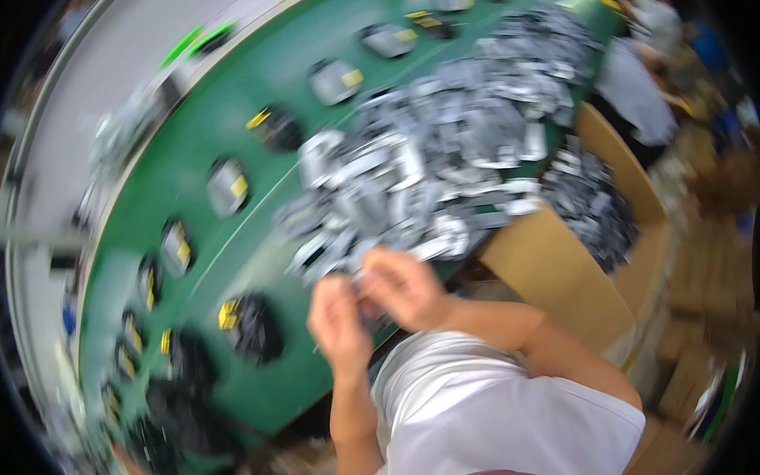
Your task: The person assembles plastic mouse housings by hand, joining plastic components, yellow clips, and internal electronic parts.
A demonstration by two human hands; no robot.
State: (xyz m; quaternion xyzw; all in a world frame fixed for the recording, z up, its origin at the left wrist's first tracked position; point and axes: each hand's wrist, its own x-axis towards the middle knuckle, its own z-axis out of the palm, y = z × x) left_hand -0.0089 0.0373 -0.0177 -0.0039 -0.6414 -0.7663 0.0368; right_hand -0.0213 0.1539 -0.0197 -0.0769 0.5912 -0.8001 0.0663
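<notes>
My left hand [340, 321] and my right hand [405, 290] are close together at the near edge of the green table, in front of my white shirt. Both have their fingers curled in, with the fingertips near each other. Whatever they pinch is small, blurred and mostly covered by the fingers. Just beyond them spreads a large heap of grey and silvery plastic-looking parts [373, 195], running away to the far right.
Along the green table [271, 234] lies a row of grey and black pieces with yellow marks, such as this grey one [228, 187]. Black bundles [255, 327] with yellow lie at near left. An open cardboard box [554, 273] holds more grey parts. Another person [640, 87] is at far right.
</notes>
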